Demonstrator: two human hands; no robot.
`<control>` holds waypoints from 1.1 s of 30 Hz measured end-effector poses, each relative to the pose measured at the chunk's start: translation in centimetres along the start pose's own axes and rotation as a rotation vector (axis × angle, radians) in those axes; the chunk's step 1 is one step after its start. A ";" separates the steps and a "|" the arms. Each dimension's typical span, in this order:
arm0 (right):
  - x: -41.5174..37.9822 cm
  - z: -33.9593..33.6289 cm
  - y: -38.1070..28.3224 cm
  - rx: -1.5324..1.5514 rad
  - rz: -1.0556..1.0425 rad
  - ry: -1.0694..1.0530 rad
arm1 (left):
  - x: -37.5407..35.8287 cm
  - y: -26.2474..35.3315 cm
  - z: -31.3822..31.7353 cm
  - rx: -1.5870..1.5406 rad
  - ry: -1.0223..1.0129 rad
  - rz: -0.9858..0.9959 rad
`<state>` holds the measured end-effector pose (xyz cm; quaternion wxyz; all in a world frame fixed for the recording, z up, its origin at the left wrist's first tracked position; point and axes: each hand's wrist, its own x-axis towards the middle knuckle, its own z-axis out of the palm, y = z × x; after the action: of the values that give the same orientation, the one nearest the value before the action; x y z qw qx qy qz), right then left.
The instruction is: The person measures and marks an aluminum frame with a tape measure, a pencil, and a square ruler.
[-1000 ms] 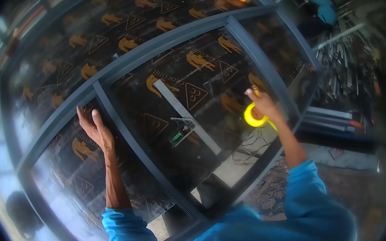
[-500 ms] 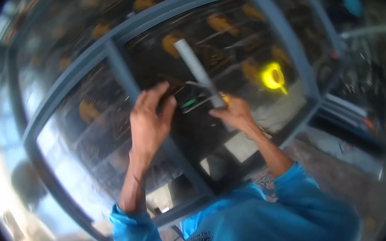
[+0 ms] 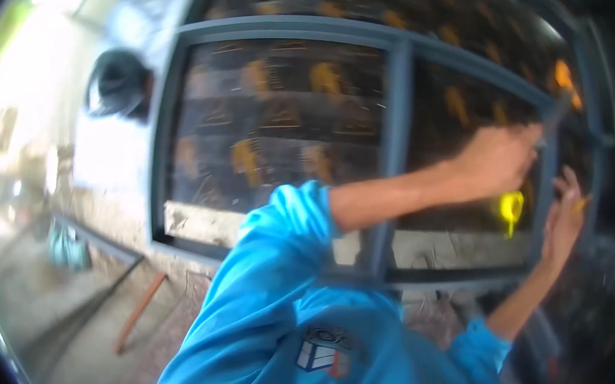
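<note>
Over the grey frame [image 3: 288, 25], the left hand [image 3: 497, 160] clamped a blurred strip [image 3: 560, 116], likely light, stiff, best held mid-length by its edges; whether the right hand [image 3: 563, 223] gripped anything was unclear.

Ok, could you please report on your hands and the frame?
Left hand: holding metal strip, blurred. Right hand: beside frame bar, slim yellow item at fingers. Left forearm crossing above frame.

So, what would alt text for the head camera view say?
A blurred look down at a grey frame: the left hand seems to hold a grey strip, the right hand a thin yellow item. A bright yellow object lies on the dark printed surface.
</note>
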<state>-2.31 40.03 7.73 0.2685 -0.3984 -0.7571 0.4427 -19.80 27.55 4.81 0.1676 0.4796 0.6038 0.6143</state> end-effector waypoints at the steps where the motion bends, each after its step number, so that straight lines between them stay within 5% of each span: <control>1: -1.0 0.4 0.5 -0.116 0.031 0.000 | 0.1 0.3 -1.1 -0.125 -0.048 -0.085; 5: -4.4 4.4 6.8 0.160 0.300 -0.264 | -0.6 -2.8 -6.7 -0.552 -0.228 -0.508; 7: -5.1 7.2 3.7 0.017 0.361 -0.380 | -2.1 -4.7 -9.4 -0.554 -0.319 -0.539; 12: -6.0 10.0 0.1 -0.244 0.153 -0.550 | -5.3 -6.0 -14.5 -0.582 -0.463 -0.857; 15: -6.7 11.4 1.7 -0.226 -0.089 -0.534 | -6.7 -6.3 -15.7 -0.590 -0.373 -0.887; 18: -7.4 11.1 -0.7 -0.281 0.097 -0.673 | -8.0 -7.2 -15.8 -0.476 -0.367 -0.819; 21: -9.0 10.4 -3.0 -0.413 0.013 -0.751 | -8.6 -6.6 -15.7 -0.454 -0.425 -0.731; 26: -10.3 13.4 2.4 -0.163 0.119 -0.600 | -6.3 -8.0 -17.0 -0.319 -0.401 -0.776; 27: -9.6 14.8 4.0 -0.146 0.005 -0.578 | -4.6 -8.8 -17.4 -0.299 -0.345 -0.763; 29: -6.7 17.1 3.0 -0.137 0.064 -0.537 | -1.5 -10.8 -19.8 0.126 -0.635 -0.478; 31: -3.2 21.0 2.8 0.036 0.003 -0.419 | 1.2 -16.2 -21.2 0.195 -0.286 -0.654; 33: 0.7 24.3 2.6 0.018 -0.080 -0.551 | 6.0 -18.5 -22.4 0.531 -0.268 -0.594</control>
<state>-20.17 30.30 -5.74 0.0730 -0.2303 -0.8129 0.5300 -47.32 23.28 -5.32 0.2851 0.3867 0.8260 0.2948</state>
